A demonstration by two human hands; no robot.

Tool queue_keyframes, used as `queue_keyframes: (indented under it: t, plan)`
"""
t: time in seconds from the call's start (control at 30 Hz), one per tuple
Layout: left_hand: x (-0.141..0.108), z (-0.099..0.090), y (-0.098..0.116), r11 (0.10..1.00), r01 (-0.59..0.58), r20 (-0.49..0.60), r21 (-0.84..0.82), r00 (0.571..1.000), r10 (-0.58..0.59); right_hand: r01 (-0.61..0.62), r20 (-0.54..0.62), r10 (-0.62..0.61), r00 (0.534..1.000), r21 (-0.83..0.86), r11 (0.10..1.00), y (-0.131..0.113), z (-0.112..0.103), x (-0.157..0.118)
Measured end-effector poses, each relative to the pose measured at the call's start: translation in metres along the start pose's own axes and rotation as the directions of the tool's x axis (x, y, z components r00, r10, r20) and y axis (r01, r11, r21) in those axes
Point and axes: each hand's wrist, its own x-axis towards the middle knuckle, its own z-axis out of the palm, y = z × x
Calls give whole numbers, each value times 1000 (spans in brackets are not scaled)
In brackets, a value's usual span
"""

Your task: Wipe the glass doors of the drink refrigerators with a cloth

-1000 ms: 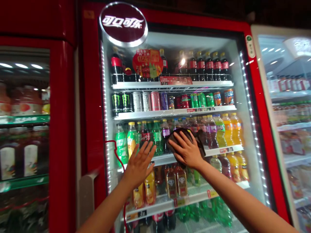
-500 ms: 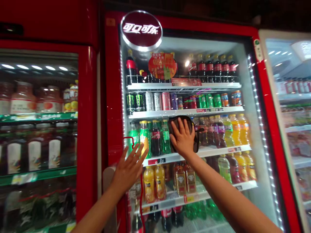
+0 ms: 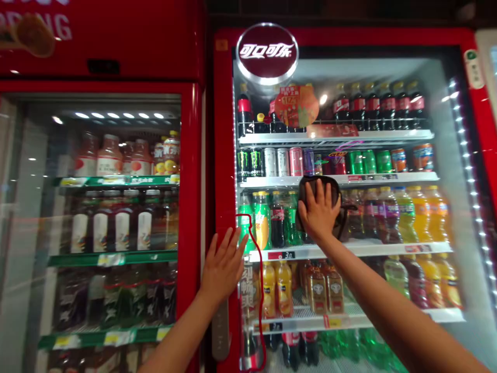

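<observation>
A tall red-framed drinks cooler (image 3: 225,171) with a glass door stands in front of me. My right hand (image 3: 320,207), fingers spread, lies against a dark pad-like object (image 3: 339,182) at the glass, level with the shelf of green and dark bottles. Lower and to the left, my left hand (image 3: 223,267) is held up with its fingers apart, over the left door frame just above the grey handle (image 3: 221,331). It holds nothing. Whether its palm touches the frame cannot be made out.
On the left is a second red cooler (image 3: 190,181) with bottles on green-edged shelves. Cans (image 3: 295,162) and several cola bottles (image 3: 373,108) fill the upper shelves ahead. A round lit sign (image 3: 267,53) sits at the door's upper left.
The view has swung left, so the coolers appear further right and more of the left one shows. My right hand is still against the dark object; my left hand stays open near the door frame.
</observation>
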Motion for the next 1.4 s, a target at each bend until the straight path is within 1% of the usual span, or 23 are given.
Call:
queue_keyframes:
  t: [0.1,0.2,0.27,0.3,0.33,0.43,0.47,0.53,0.6,0.7,0.73,0.77,0.8,0.9,0.93,1.0,1.07,1.1,1.2,1.27,1.3,1.33,1.4]
  plan:
    - [-10,-2,5,998,53,26,27,998,-53,287,79,-295,952,100,953,-53,-4,-20]
    - [-21,-7,6,996,73,53,57,996,-76,605,131,-636,761,212,767,-69,-11,-38]
    - [-27,-9,5,995,72,65,69,995,-77,697,131,-739,661,255,670,-70,-12,-28]
    - [-28,-10,4,995,71,66,73,995,-76,697,127,-738,662,258,669,-71,-11,-16]
    - [-29,-10,4,995,71,65,75,995,-76,666,119,-706,699,251,702,-74,-9,-3]
    - [-31,-9,5,993,86,59,79,994,-91,480,79,-505,860,213,851,-89,-4,27]
    - [-32,-9,5,992,96,59,82,993,-101,432,68,-454,889,210,877,-94,-3,27]
    - [-35,-8,7,989,115,66,88,990,-121,438,64,-462,885,224,870,-100,-3,8]
    - [-40,-8,8,987,130,81,93,987,-138,582,73,-620,781,271,766,-100,-5,-25]
    - [-50,-10,9,986,143,96,91,984,-152,800,40,-863,503,357,483,-93,-6,-53]
    - [-53,-10,9,985,145,95,90,983,-154,824,29,-891,453,367,431,-93,-5,-48]
    - [-55,-10,8,985,148,92,89,983,-156,828,25,-893,449,364,426,-94,-3,-36]
    - [-57,-9,8,984,152,87,91,983,-159,812,27,-872,488,351,466,-98,-1,-18]
    - [-59,-6,9,981,169,61,95,983,-176,685,35,-724,689,296,666,-118,5,47]
    - [-59,-5,10,980,175,50,94,982,-180,644,31,-679,734,285,710,-125,6,62]
    - [-60,-4,12,979,185,34,91,982,-188,603,34,-636,771,284,746,-135,6,69]
    - [-62,-5,14,976,200,36,92,978,-204,624,54,-667,743,306,719,-138,4,46]
    - [-63,-5,15,973,210,42,93,976,-214,654,65,-706,705,326,683,-136,2,27]
    - [-69,-8,18,968,234,66,92,968,-240,772,71,-859,508,406,490,-125,-3,-24]
    - [-72,-9,19,967,238,72,93,967,-245,816,53,-917,395,438,377,-121,-3,-28]
    - [-74,-9,20,966,238,73,97,967,-245,821,47,-922,384,440,364,-121,-1,-19]
    - [-75,-8,20,965,239,72,105,966,-247,813,46,-910,411,433,389,-124,0,-4]
    - [-77,-7,21,961,246,68,127,964,-256,759,53,-838,543,397,516,-133,4,35]
